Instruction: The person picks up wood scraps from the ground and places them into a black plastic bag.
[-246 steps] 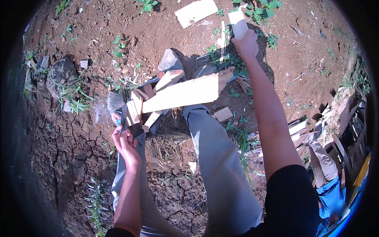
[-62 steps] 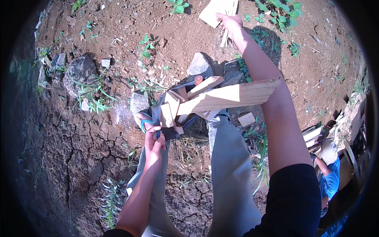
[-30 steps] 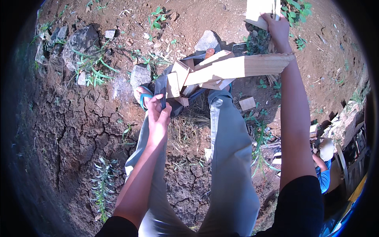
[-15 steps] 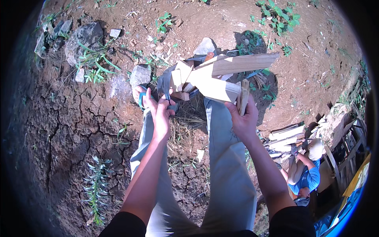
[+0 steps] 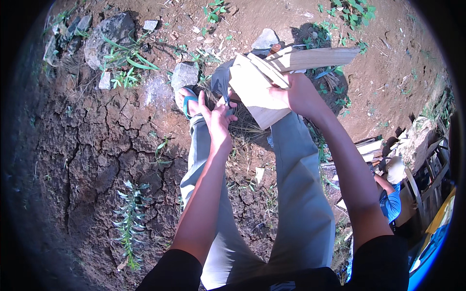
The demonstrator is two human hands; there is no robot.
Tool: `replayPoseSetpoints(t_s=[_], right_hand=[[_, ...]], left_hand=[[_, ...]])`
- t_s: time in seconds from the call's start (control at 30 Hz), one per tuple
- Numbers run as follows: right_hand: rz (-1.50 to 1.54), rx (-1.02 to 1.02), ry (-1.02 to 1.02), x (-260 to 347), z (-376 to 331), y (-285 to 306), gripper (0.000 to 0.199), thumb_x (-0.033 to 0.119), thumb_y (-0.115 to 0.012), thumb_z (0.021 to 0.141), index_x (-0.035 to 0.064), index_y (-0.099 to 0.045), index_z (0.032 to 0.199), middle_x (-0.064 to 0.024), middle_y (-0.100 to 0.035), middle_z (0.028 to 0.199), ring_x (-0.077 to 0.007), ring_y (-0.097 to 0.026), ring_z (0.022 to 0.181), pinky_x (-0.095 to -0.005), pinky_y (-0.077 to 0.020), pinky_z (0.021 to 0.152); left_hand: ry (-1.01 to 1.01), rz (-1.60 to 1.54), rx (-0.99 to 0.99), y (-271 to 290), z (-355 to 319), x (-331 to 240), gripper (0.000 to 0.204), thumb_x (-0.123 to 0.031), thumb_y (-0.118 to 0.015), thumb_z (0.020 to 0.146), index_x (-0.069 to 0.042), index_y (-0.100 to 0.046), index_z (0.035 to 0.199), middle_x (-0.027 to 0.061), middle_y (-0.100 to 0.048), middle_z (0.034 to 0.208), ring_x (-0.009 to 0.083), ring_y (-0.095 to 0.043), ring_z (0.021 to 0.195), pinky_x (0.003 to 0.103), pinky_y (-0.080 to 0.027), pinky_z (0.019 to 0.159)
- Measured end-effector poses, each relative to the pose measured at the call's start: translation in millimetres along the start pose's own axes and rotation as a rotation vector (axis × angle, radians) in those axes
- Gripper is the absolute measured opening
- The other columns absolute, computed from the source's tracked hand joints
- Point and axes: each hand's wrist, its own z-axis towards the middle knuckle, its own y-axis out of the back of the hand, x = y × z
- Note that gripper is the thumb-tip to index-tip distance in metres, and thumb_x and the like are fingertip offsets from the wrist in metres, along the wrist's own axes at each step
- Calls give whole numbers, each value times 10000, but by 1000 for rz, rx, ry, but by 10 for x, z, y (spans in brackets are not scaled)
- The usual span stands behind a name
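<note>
Over cracked dirt: right hand fingers grip one wood board; left hand fingers pinch dark tool.

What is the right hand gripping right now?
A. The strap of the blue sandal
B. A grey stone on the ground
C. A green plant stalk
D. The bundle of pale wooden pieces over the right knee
D: the right hand is closed on the bundle of pale wooden pieces held above the right knee, while the left hand sits at the bundle's lower left edge, near the blue sandal.
</note>
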Motion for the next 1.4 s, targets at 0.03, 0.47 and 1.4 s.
replayPoseSetpoints(t_s=[0.03,0.47,1.4], right_hand=[[43,51,5,24,75,-22,345,208,-711,819,-30,-664,1065,-94,-692,855,-155,-653,790,-317,-499,736],[-655,477,47,880,1090,-180,348,235,-787,696,-69,-689,834,-117,-673,730,-203,-634,648,-345,-493,571],[357,-507,517,410,938,61,402,189,-571,972,34,-289,1214,-150,-542,1006,-187,-565,846,-346,-493,693]], left_hand=[[-3,-5,-9,37,-9,-5,774,-258,-506,899,-226,-59,1529,152,-596,1287,221,-610,977,308,-467,684],[-13,-21,15,26,-8,11,649,-216,-515,866,-133,-254,1454,116,-633,1183,171,-597,979,309,-452,788],[170,479,11,76,-32,59,526,-211,-567,909,-53,-405,1383,8,-532,942,95,-505,829,238,-424,645]])
